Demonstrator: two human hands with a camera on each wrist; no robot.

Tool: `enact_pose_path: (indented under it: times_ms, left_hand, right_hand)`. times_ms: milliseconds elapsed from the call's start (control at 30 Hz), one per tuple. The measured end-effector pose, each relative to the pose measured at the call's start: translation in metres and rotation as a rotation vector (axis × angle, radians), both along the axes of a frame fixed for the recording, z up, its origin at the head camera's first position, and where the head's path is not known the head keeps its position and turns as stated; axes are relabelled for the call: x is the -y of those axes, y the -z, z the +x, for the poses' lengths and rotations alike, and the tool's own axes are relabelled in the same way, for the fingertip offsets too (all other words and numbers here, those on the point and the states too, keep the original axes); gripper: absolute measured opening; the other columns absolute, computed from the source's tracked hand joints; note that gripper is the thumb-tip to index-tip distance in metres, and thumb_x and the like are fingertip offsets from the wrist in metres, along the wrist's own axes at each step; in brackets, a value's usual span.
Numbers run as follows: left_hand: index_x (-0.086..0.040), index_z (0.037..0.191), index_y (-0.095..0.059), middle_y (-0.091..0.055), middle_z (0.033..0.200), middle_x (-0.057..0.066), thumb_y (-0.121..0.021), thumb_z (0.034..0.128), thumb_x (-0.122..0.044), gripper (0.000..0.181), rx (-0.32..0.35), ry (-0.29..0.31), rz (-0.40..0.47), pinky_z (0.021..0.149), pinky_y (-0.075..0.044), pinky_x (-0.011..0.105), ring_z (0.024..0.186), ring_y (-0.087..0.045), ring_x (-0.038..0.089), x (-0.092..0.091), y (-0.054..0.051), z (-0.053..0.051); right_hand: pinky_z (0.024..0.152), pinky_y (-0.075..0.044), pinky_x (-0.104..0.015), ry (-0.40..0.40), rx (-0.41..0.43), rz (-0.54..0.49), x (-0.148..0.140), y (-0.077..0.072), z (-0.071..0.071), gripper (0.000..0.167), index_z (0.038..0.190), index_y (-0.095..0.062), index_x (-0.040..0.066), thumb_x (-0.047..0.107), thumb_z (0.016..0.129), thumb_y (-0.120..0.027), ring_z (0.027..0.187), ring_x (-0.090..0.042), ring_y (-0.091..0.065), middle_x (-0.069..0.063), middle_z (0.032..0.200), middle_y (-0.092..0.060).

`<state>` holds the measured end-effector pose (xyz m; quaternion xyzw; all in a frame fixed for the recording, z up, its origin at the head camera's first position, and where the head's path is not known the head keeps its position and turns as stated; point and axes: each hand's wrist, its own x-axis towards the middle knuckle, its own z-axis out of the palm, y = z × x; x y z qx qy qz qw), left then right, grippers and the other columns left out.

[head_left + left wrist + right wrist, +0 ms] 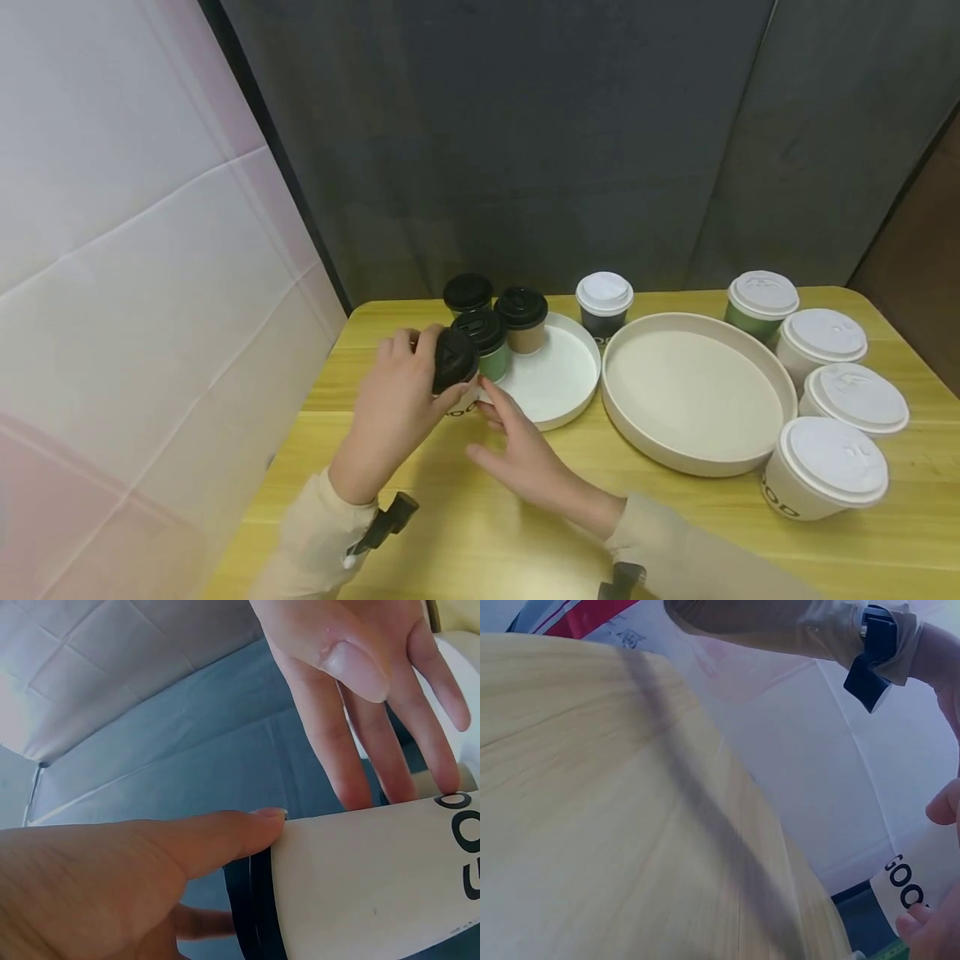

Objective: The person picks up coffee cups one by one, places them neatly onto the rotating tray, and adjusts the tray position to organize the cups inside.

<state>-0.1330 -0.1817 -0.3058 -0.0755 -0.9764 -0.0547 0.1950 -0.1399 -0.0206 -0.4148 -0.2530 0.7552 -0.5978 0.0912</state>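
Note:
My left hand (pixel 393 404) grips a white paper cup with a black lid (pixel 454 360), its fingers and thumb around the lid end. In the left wrist view the white cup (pixel 367 877) lies across the picture, with black lettering on its side. My right hand (pixel 525 458) has its fingers extended, and its fingertips touch or nearly touch the cup's side. Beside the held cup stand a green cup with a black lid (pixel 480 332) and a brown cup with a black lid (pixel 524 333). Behind them is another black-lidded cup (pixel 467 292), mostly hidden. A round white tray (pixel 555 383) lies beneath this group.
A larger beige round tray (pixel 697 392) lies right of the white one. A dark cup with a white lid (pixel 604 304) stands behind the trays. Several white-lidded cups (pixel 832 457) line the table's right side. A pale quilted wall (pixel 150 275) borders the left.

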Motion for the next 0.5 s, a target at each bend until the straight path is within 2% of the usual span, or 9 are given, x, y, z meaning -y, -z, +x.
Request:
enact_pose_path:
  times_ms: [167,400,500]
  left_hand:
    - [-0.003,0.135,-0.053,-0.060,0.119,0.023,-0.085,0.0743,-0.041,0.078,0.001,0.030,0.005,0.071,-0.060,0.048,0.104,-0.057,0.038,-0.006,0.003,-0.002]
    - [-0.006,0.137,-0.052,-0.059,0.120,0.021,-0.084,0.0763,-0.041,0.077,-0.006,0.065,0.017,0.071,-0.060,0.048,0.106,-0.057,0.037,-0.016,0.006,-0.008]
    - [-0.006,0.138,-0.052,-0.059,0.121,0.021,-0.083,0.0772,-0.041,0.077,-0.003,0.082,0.022,0.071,-0.061,0.048,0.107,-0.057,0.037,-0.021,0.009,-0.010]
  right_hand:
    - [0.117,-0.040,-0.041,0.017,-0.012,0.010,-0.009,0.001,0.001,0.088,0.160,-0.013,0.019,0.016,0.090,-0.066,0.143,-0.020,-0.044,0.001,0.165,-0.022]
    - [0.115,-0.039,-0.051,0.052,0.029,0.003,-0.021,0.003,0.002,0.088,0.159,-0.014,0.029,0.016,0.090,-0.068,0.145,-0.019,-0.041,0.006,0.164,-0.020]
    - [0.116,-0.039,-0.048,0.071,0.013,0.006,-0.026,0.004,0.001,0.088,0.159,-0.014,0.027,0.016,0.090,-0.069,0.144,-0.018,-0.042,0.006,0.165,-0.020]
